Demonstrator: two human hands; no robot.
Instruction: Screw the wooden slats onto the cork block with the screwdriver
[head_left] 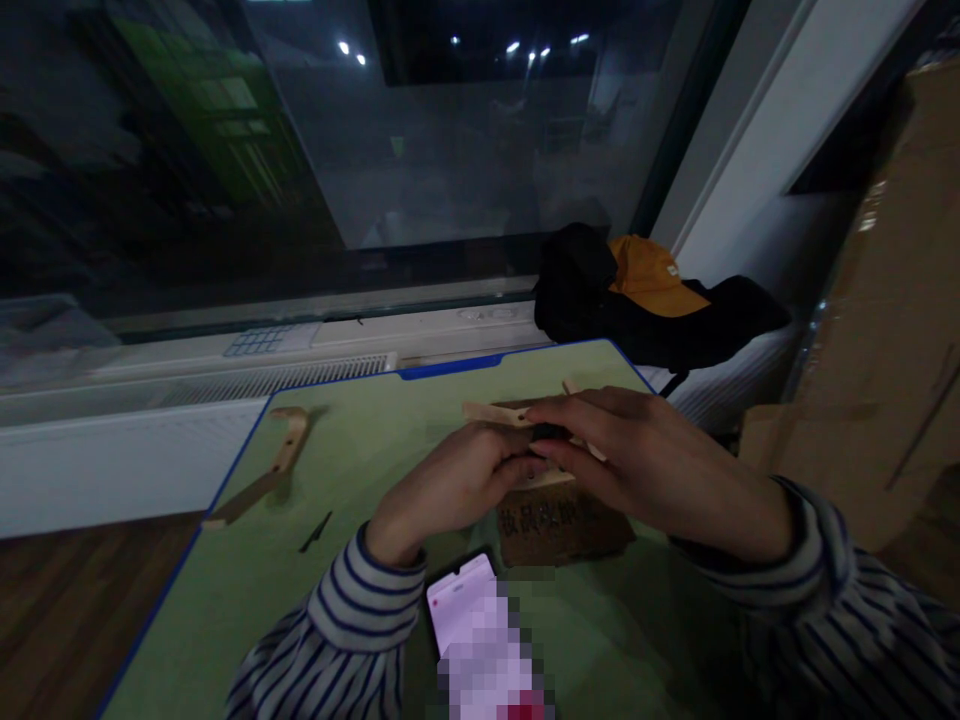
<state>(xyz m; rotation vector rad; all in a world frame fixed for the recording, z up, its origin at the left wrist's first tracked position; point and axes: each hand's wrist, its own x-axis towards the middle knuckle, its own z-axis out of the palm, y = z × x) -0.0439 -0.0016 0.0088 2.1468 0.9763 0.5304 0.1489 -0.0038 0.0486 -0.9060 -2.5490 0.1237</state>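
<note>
Fingers of the right hand (637,435) pinch a small black piece (550,432), barely parted, at the pale wooden parts (484,411) on the green table (382,450). The left hand (465,472) curls its fingers there too — whether they grip anything cannot be told. A brown block (566,528) lies just nearer the person, near a lit phone (476,620).
</note>
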